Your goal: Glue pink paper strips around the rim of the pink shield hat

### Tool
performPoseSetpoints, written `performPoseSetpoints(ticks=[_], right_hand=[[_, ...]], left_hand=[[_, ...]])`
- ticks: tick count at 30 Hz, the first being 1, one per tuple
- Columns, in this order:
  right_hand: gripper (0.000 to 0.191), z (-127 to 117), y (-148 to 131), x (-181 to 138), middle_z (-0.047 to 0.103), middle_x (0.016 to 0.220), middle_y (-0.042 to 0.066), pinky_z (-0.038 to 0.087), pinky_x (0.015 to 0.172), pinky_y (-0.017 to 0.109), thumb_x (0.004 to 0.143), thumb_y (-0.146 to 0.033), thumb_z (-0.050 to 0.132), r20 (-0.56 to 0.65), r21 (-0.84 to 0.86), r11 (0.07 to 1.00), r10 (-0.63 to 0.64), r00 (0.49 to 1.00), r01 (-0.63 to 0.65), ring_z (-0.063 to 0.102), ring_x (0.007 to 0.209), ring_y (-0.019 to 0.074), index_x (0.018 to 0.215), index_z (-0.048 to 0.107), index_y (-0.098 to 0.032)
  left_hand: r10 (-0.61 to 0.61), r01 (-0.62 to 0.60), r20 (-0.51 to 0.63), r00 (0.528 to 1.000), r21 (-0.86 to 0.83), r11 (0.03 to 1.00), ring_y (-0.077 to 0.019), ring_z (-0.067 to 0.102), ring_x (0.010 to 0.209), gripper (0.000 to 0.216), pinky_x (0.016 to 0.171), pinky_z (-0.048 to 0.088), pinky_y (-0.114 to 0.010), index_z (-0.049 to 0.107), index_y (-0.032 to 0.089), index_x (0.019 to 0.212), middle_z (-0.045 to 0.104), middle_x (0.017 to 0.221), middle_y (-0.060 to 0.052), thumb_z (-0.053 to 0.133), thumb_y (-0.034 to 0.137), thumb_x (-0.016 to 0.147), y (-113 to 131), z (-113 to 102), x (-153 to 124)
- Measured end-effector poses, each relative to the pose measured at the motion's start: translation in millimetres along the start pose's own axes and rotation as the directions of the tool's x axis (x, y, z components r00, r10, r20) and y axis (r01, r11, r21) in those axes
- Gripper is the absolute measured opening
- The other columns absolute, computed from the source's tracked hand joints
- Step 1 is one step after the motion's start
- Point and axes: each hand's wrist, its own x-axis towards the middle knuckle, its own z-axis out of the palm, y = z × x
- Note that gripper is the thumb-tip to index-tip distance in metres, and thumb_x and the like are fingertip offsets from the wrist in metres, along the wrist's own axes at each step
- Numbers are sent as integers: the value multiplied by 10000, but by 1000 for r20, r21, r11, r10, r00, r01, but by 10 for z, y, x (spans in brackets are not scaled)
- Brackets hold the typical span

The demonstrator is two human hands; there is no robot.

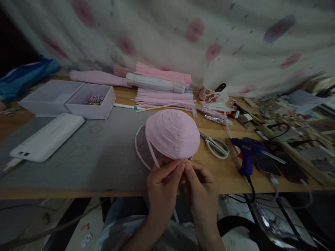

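Observation:
A dome of coiled pale pink pipe cleaners (172, 134) rests at the near middle of the table, its rounded top facing up. At its near rim, my left hand (162, 181) is closed, thumb and forefinger pinched together. My right hand (202, 184) is pinched against it from the other side, the fingertips nearly touching. Between them they grip a pink pipe cleaner (153, 153) at the rim; the exact pinched spot is hidden by my fingers. A loose length loops out left of the dome, and a thin end hangs below my hands.
Scissors (217, 148) and a blue glue gun (246, 153) lie to the right, beside phones and cables. Bundles of pipe cleaners (162, 82) are stacked behind. On the left are a white power bank (48, 137) and a box (90, 109) holding small beads or pins.

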Motion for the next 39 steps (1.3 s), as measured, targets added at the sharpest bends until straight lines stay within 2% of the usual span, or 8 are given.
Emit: performPoseSetpoints(ticks=[3, 5, 17, 21, 26, 30, 36, 39], right_hand=[[127, -44, -26, 20, 724, 779, 30, 538, 582, 261, 794, -345, 733, 13, -165, 975, -151, 988, 151, 637, 664, 151, 811, 767, -224], [105, -59, -34, 26, 736, 830, 33, 554, 682, 306, 813, -327, 718, 17, -210, 959, -193, 981, 192, 660, 761, 177, 825, 772, -238], [198, -153, -32, 6, 714, 869, -30, 496, 711, 248, 902, -208, 640, 234, -288, 866, -349, 907, 408, 635, 786, 125, 1005, 752, -335], [180, -191, -38, -7, 715, 886, -22, 499, 720, 253, 907, -230, 647, 251, -272, 899, -278, 927, 343, 651, 806, 132, 1013, 752, -331], [102, -212, -3, -8, 725, 850, 4, 520, 704, 265, 886, -311, 673, 191, -204, 963, -135, 972, 174, 674, 776, 154, 908, 765, -273], [156, -229, -27, 15, 698, 790, 11, 523, 632, 254, 827, -368, 721, 2, -149, 982, -121, 993, 120, 650, 697, 149, 869, 720, -217], [178, -319, -53, 47, 681, 668, 9, 470, 501, 232, 740, -341, 785, -145, -222, 942, -287, 947, 251, 586, 550, 128, 712, 698, -189], [113, -354, -51, 31, 718, 718, 22, 482, 532, 243, 776, -307, 766, -172, -271, 909, -370, 913, 317, 593, 560, 126, 777, 741, -197]], left_hand=[[-10, 11, 13, 1000, -34, 999, -143, 683, 777, 124, 688, 571, -216, 812, 306, 836, 736, 805, 0, 734, 220, 792, -1, 2, 2], [-20, 20, 16, 1000, -53, 998, -140, 684, 783, 126, 693, 571, -211, 811, 314, 843, 738, 812, 3, 741, 224, 789, -1, 2, -2], [-53, 53, 8, 999, -64, 997, -134, 694, 762, 114, 694, 568, -203, 811, 303, 804, 754, 798, 6, 758, 217, 751, 3, -6, 12], [-42, 43, 9, 999, -41, 998, -133, 677, 736, 94, 667, 546, -201, 807, 294, 750, 740, 754, 10, 747, 222, 751, -5, -8, 4], [-103, 103, 24, 994, -16, 995, -125, 657, 702, 92, 693, 524, -205, 795, 293, 714, 740, 703, 27, 734, 237, 753, -28, -8, -20], [-113, 114, 26, 993, -59, 992, -137, 642, 727, 48, 686, 518, -214, 799, 289, 694, 722, 713, 8, 769, 253, 705, -17, 5, -21], [-50, 51, 15, 999, -90, 995, -137, 590, 765, 113, 722, 496, -233, 749, 255, 548, 611, 764, 0, 853, 240, 591, -4, 41, -25], [20, -17, 61, 998, -52, 999, -139, 578, 770, 195, 741, 482, -248, 730, 250, 522, 588, 764, -4, 790, 275, 706, -24, 30, -27]])
